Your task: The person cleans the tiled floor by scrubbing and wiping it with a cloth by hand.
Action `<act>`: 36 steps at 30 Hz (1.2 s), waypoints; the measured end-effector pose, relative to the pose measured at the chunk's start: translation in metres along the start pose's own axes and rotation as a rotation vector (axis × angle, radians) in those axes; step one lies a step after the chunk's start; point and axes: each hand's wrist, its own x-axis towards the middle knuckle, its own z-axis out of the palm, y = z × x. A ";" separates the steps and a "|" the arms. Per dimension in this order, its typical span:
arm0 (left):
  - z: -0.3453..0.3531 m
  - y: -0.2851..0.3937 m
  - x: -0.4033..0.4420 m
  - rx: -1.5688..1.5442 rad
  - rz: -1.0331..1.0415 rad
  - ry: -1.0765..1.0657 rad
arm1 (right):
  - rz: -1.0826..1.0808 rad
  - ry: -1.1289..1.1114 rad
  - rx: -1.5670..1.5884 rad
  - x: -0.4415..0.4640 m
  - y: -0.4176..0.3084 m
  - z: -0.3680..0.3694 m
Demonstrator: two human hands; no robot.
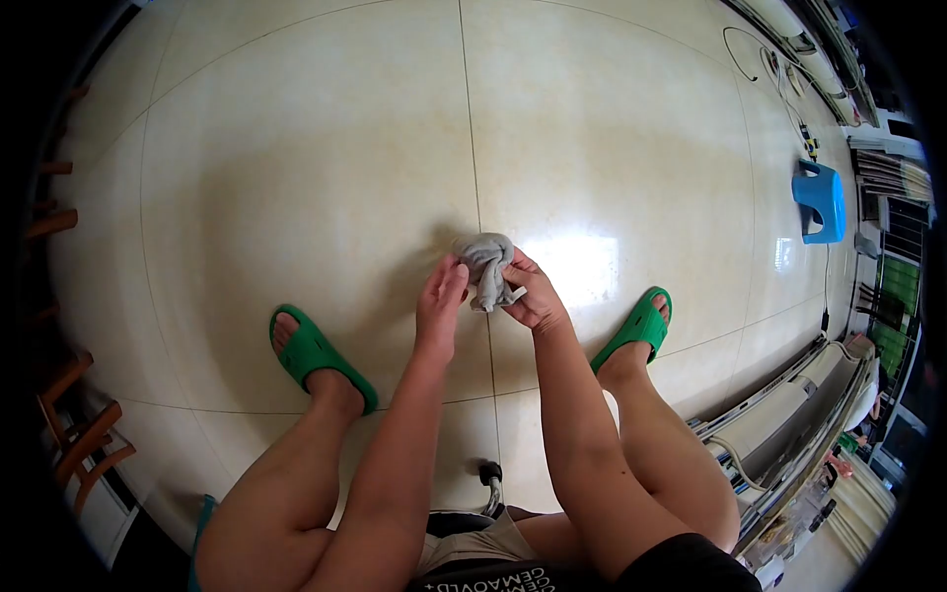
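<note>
A bunched grey cloth (pixel 486 264) hangs above the tiled floor between my two hands, its folds twisted together and a small white tab sticking out at the lower right. My left hand (pixel 442 296) grips the left side of the cloth, with the thumb against its edge and the other fingers partly hidden. On the other side, my right hand (pixel 536 293) pinches the cloth between thumb and fingers. Which way the cloth is folded inside the bunch cannot be made out.
Green slippers (pixel 321 357) are on my feet, either side of my hands. A blue stool (pixel 822 202) stands at the right, near cables (pixel 786 89) and long rolled goods. Wooden chair legs (pixel 84 434) line the left edge. A caster (pixel 490 473) shows below me.
</note>
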 end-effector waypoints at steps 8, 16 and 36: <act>0.012 0.011 -0.006 0.153 0.182 -0.198 | -0.108 -0.122 -0.239 0.005 -0.002 -0.014; 0.002 0.008 0.001 0.087 0.136 -0.212 | -0.126 -0.072 -0.470 -0.008 -0.009 0.022; 0.007 -0.011 0.008 0.301 0.005 0.061 | -0.533 0.365 -0.853 -0.006 -0.007 -0.016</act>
